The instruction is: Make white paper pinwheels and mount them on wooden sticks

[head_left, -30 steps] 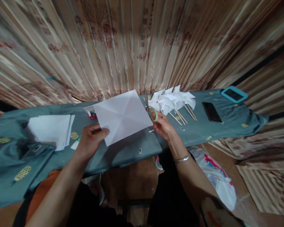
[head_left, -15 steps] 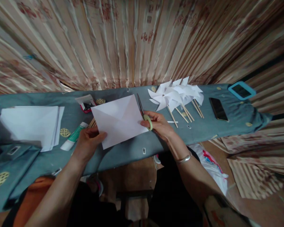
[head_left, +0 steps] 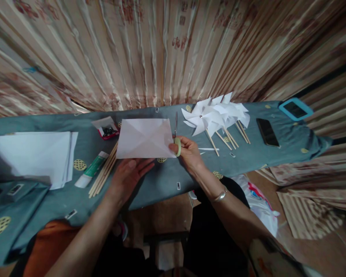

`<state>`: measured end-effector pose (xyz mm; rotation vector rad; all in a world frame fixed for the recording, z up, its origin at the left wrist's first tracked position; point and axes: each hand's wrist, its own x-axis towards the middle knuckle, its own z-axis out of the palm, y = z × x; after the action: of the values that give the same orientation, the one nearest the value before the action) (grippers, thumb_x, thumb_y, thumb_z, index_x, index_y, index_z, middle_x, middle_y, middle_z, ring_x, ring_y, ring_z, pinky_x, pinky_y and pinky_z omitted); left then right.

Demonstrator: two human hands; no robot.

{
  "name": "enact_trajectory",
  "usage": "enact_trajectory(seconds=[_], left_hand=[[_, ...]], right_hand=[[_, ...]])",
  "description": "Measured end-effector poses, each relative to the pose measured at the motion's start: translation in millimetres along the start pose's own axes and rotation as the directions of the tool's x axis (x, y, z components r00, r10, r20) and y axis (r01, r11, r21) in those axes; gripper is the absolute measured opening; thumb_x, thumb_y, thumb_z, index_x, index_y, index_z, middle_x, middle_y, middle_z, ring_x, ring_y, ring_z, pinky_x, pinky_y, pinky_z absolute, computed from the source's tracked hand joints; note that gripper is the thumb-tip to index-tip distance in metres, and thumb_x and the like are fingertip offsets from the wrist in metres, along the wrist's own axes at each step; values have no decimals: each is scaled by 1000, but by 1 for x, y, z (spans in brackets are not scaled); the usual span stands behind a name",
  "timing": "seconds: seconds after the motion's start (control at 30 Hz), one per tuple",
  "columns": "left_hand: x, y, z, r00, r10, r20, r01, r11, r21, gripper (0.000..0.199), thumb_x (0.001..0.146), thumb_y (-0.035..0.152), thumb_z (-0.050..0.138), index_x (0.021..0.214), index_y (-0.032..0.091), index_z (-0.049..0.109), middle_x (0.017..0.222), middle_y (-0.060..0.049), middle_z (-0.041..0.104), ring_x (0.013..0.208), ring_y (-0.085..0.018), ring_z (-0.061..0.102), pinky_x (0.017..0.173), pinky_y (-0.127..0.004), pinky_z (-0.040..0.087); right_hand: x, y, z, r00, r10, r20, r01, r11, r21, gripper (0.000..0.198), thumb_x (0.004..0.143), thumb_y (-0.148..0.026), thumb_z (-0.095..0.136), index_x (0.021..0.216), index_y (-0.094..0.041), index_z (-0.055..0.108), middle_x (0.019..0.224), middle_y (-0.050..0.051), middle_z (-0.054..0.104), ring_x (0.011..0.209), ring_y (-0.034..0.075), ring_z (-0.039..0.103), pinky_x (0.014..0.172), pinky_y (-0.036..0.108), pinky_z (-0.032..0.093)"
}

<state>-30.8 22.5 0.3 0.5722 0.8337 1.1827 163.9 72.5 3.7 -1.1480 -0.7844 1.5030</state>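
A white sheet of paper (head_left: 145,136) with diagonal crease lines is held above the cloth-covered table. My right hand (head_left: 188,152) grips scissors (head_left: 177,146) with pale green handles, blades pointing away from me, and its thumb pins the paper's right corner. Under the near edge of the sheet, my left hand (head_left: 131,175) is open with fingers stretched out to the right; some fingertips are partly hidden by the paper. Several wooden sticks (head_left: 103,171) lie just left of the sheet, beside a green and white glue tube (head_left: 91,169).
White paper pinwheels (head_left: 209,117) on sticks lie at the back right, near a black phone (head_left: 267,132) and a blue-framed device (head_left: 296,109). A stack of white paper (head_left: 36,154) is at left. Behind the sticks sits a small red box (head_left: 108,130) of dark pieces. A curtain (head_left: 150,54) hangs behind.
My left hand has let go of the paper's left corner and moved right, beneath its near edge. The sheet has turned level, uncovering the sticks. My right hand still holds the scissors.
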Motion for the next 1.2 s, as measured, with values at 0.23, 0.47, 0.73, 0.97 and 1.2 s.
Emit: enact_trajectory(seconds=[0.23,0.47,0.73,0.97,1.2], left_hand=[[0,-18,11,960,59,-273,7,972,236,47,61,34,83,101,17,67,108,-9,74,102,-28,69,85,-38,59],[14,-12,0,923,240,-301,-142,939,314,44,61,32,82,98,12,68,99,-8,75,95,-25,69,92,-40,53],[31,13,-12,819,446,-361,-295,867,402,21,61,31,80,70,18,66,75,-2,71,76,-20,66,82,-35,54],[28,14,-13,823,454,-342,-332,872,359,16,61,25,80,66,21,65,77,0,71,72,-15,64,75,-27,53],[25,7,-10,845,418,-334,-238,853,465,18,65,32,76,59,19,65,63,-1,67,60,-16,61,63,-28,51]], right_hand=[[-12,20,18,992,98,78,-98,995,4,50,42,-31,94,84,-24,68,66,-6,71,60,13,62,60,25,51],[-17,22,23,989,84,121,-80,996,-41,52,44,-32,94,86,-22,66,60,-8,68,53,9,58,52,21,46],[-33,33,28,966,83,246,-39,983,-178,50,69,-58,78,100,-20,65,76,2,72,66,15,67,44,20,41],[-42,48,30,940,74,333,22,961,-275,46,76,-59,73,102,-22,67,70,-1,63,62,12,58,49,22,40],[-46,46,29,933,69,354,77,921,-381,54,77,-64,68,110,-22,66,67,-2,58,65,14,57,56,25,43]])
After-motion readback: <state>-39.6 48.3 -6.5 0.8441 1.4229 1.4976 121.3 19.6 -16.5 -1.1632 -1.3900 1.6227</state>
